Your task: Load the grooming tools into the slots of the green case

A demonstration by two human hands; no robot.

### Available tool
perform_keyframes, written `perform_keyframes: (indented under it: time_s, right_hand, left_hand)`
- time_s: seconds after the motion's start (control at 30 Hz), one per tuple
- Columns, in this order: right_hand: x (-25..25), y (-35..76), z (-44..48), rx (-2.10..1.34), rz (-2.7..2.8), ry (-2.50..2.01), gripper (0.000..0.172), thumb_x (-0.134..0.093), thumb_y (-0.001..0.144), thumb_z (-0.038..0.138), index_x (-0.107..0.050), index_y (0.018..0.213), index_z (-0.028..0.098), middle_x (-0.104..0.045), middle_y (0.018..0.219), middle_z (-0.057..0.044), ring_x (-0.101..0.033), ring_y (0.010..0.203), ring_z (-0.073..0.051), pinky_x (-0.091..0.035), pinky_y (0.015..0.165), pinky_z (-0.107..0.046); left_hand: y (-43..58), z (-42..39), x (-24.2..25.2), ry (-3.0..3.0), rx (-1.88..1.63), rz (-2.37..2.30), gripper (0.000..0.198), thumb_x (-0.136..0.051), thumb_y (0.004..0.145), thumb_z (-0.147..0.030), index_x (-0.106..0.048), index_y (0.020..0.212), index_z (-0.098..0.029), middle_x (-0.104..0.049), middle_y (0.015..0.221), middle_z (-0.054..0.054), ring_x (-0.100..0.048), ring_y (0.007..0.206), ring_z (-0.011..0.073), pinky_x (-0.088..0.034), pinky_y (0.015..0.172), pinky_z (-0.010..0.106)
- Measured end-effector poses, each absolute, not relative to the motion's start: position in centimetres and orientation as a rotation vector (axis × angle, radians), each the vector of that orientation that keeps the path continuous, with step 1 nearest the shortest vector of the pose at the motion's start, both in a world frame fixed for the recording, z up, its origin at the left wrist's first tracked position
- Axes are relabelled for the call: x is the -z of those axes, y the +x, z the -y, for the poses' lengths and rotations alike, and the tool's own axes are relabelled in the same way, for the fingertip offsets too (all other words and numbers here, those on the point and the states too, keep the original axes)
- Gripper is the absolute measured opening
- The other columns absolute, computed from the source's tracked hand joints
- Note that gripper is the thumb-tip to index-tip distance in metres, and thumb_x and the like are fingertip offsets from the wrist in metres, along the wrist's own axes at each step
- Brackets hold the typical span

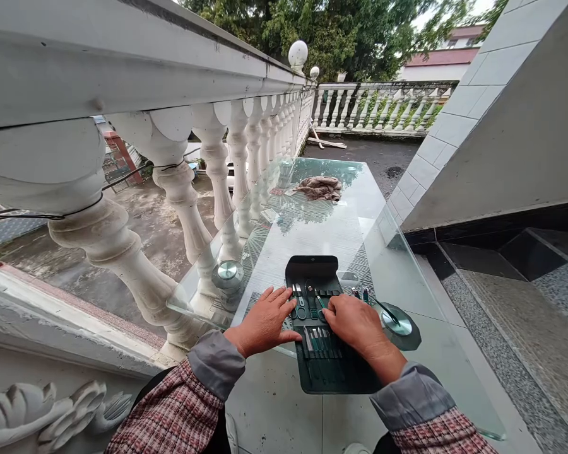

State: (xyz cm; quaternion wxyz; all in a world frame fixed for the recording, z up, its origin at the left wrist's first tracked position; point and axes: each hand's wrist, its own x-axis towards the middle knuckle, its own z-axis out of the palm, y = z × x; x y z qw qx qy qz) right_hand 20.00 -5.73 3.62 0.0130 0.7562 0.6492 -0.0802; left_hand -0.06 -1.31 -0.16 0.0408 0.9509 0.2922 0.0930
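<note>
A dark green manicure case (318, 272) lies unfolded on a glass table (336, 214), with several metal tools held in its loops. My left hand (265, 320) rests flat on the case's left edge, fingers stretched out and touching the small scissors (299, 309). My right hand (355, 323) lies over the middle of the case, fingers curled down onto the tools there; what the fingertips grip is hidden. Two small tools (360, 292) lie loose on the glass just right of the case.
A white stone balustrade (208, 157) runs along the table's left side. A crumpled brown cloth (320, 187) lies at the table's far end. Round metal table fittings (228, 271) sit near both front corners. A tiled stair wall (502, 126) rises on the right.
</note>
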Motion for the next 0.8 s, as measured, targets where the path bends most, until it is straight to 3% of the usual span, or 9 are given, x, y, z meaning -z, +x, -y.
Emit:
perform_keyframes:
  time_s: [0.4,0.8]
  right_hand:
    - [-4.19,20.08,5.84,0.231,-1.999,2.303,0.023,-0.042,0.080,0.022,-0.064,0.081,0.016,-0.065,0.093,-0.012,-0.061,0.089,-0.023,-0.039,0.067,-0.030]
    - [-4.16,20.27,5.70,0.301,-1.923,2.439,0.021,-0.046,0.073,0.027,-0.065,0.071,0.019,-0.069,0.080,-0.009,-0.063,0.077,-0.023,-0.032,0.056,-0.028]
  left_hand:
    - [-0.16,1.24,0.44,2.915,-0.327,-0.883,0.071,-0.052,0.076,-0.065,-0.044,0.127,-0.015,-0.039,0.139,0.017,-0.033,0.130,0.0299,-0.025,0.108,0.049]
    - [-0.09,1.30,0.37,2.920,-0.314,-0.896,0.072,-0.052,0.077,-0.065,-0.043,0.129,-0.015,-0.039,0.139,0.017,-0.033,0.130,0.0307,-0.025,0.107,0.048]
